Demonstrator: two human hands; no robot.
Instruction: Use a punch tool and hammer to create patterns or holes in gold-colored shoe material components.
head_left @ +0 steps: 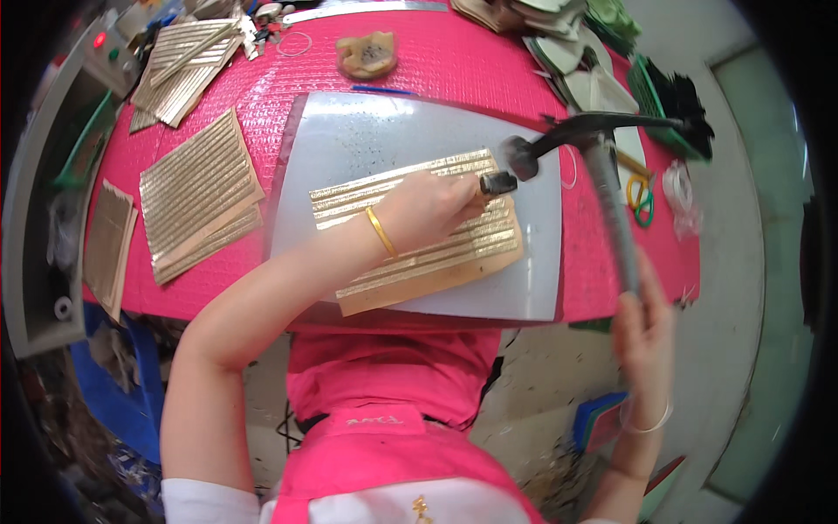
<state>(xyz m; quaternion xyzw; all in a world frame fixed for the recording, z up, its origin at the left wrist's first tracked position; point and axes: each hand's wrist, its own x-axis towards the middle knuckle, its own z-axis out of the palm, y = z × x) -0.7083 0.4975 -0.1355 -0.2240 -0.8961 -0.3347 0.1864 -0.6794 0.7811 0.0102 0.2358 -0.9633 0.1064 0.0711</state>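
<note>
My left hand (434,210) is closed around a short dark metal tool, perhaps a punch (499,182), whose end shows past the fingers. Its lower part is hidden. Under that hand lies a sheet of gold ribbed strips (419,271) on a tan backing, resting on a pale grey board (349,131). In my right hand (643,327) is a hammer, gripped low on its grey handle (611,210). The hammer's dark head is raised beside the tool, its round face close to the tool's top end; whether they touch I cannot tell.
More gold ribbed sheets (201,188) lie on the pink table cover (279,79) at the left. A tan lump (367,56) sits at the back. Scissors with yellow and green handles (642,196), a roll of clear tape (676,188) and a green basket (655,92) are at the right.
</note>
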